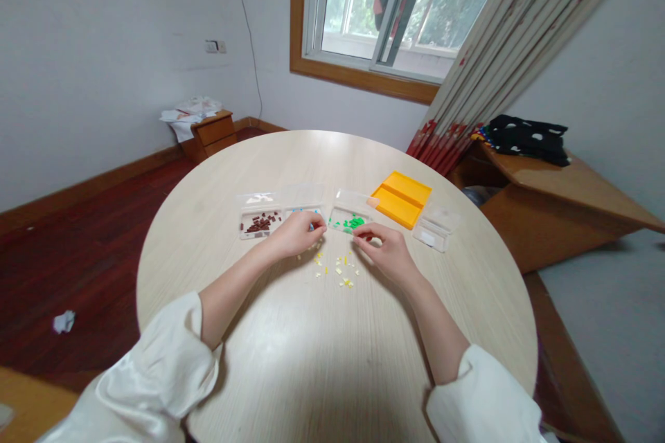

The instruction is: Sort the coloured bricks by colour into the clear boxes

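Observation:
My left hand [297, 234] reaches over a clear box with blue pieces [300, 210], covering much of it. Its thumb and fingers are pinched together, and whatever they hold is too small to make out. At the front right edge of a clear box [332, 223] of green pieces [355, 222], my right hand [387, 250] is also closed in a pinch, its contents unclear. Small yellow and cream pieces [347, 283] lie scattered on the table between and below both hands. Farther left, another lidded clear box [242, 232] holds dark brown pieces [261, 223].
An orange-yellow tray [400, 197] and a small clear box [432, 234] stand to the right on the round table [312, 367]. Beyond the table are a tilted wooden cabinet [551, 214] at right and a small drawer unit [214, 133] with papers at left.

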### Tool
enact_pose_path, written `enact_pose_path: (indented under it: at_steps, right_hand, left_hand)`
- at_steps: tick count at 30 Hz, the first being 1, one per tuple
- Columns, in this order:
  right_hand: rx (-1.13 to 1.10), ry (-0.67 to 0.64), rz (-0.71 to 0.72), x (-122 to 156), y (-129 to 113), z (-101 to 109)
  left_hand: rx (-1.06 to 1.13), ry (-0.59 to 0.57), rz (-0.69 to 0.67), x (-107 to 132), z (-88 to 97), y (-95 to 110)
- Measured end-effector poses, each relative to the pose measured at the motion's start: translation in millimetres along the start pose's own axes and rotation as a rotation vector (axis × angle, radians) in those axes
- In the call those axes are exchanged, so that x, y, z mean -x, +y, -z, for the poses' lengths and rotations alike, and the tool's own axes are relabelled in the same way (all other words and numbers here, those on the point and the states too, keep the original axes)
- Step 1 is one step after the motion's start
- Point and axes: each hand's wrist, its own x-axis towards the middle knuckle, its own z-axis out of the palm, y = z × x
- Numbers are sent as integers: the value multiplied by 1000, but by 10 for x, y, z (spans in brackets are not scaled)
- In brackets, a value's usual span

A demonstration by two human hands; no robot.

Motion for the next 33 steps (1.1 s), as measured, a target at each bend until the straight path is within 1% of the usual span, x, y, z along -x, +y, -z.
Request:
enact_pose_path:
  at_steps: [5, 8, 10, 12, 13, 15, 17, 18, 20, 22, 25, 27, 33]
  right_hand:
    - [19, 53, 58, -13, 55, 1]
    - [48, 93, 69, -22, 55, 8]
    - [77, 115, 68, -31, 43, 43]
    - [117, 164, 67, -41, 40, 122]
    - [142, 209, 64, -45, 48, 181]
    - [208, 343, 41, -46, 94, 330]
    - [291, 505, -16, -33, 178, 500]
    - [331, 564, -51, -20, 233, 582]
    - [405, 632, -123, 14, 352, 727]
    - [468, 653, -171, 51, 463, 830]
    - [518, 656, -224, 91, 571, 907]
    - [519, 647, -238, 100, 602, 919]
    - [516, 645, -218, 96, 620, 909]
  left_hand:
    - [-21, -8, 3, 12, 15, 26]
    - [-45, -12, 0, 18, 22, 39]
    - [-65, -18, 3, 18, 23, 43]
    - [-80, -22, 4, 17, 23, 44]
    - [-84, -22, 2, 17, 22, 44]
    - [-91, -20, -4, 18, 20, 44]
    - [-103, -22, -10, 20, 16, 44]
    - [-113, -23, -12, 21, 14, 44]
    - [-143, -23, -12, 24, 8, 45]
    - [-179, -21, -10, 27, 1, 44]
    - [-231, -21, -13, 28, -9, 40]
    - [-252, -18, -23, 26, -14, 33]
    - [-274, 11, -37, 14, -23, 10]
